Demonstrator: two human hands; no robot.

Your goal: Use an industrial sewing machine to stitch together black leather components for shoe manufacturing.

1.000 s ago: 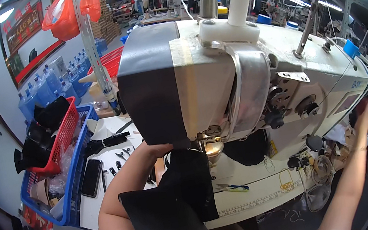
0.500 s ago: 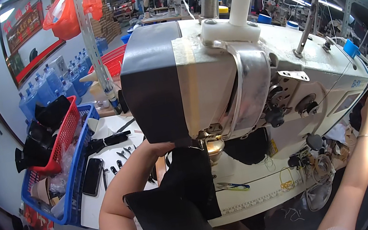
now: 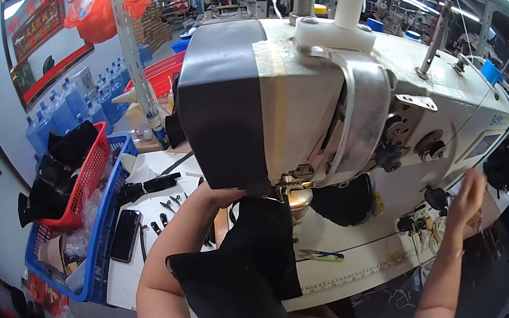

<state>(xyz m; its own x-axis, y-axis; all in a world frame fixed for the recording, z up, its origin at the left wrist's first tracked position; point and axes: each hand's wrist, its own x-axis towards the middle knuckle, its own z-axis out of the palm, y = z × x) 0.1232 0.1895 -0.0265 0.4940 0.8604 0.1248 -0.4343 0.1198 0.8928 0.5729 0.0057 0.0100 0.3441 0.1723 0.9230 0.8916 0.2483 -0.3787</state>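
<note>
A black fabric piece [image 3: 227, 298] hangs over the front edge of the sewing machine [image 3: 306, 103], its upper part under the needle area. My left hand [image 3: 225, 195] is at the top of this fabric, beside the machine's dark head cover. Its fingers are hidden behind the machine, so their grip does not show. My right hand [image 3: 467, 199] is in the air near the machine's right end, slightly blurred, with its fingers loosely bent and nothing visible in them. A lit metal part [image 3: 300, 200] glows beside the needle. Another black piece [image 3: 343, 203] lies under the machine arm.
Small scissors [image 3: 322, 255] lie on the table near a ruler strip [image 3: 349, 284]. To the left are a phone [image 3: 126, 236], black clips, and a blue basket [image 3: 95, 273] with a red basket [image 3: 81, 200] of black pieces on it. Tangled cords [image 3: 438, 232] hang at the right.
My right hand has come away from the machine's right end, moving left and down. My left hand and the black fabric stay nearly where they were. The view has shifted slightly.
</note>
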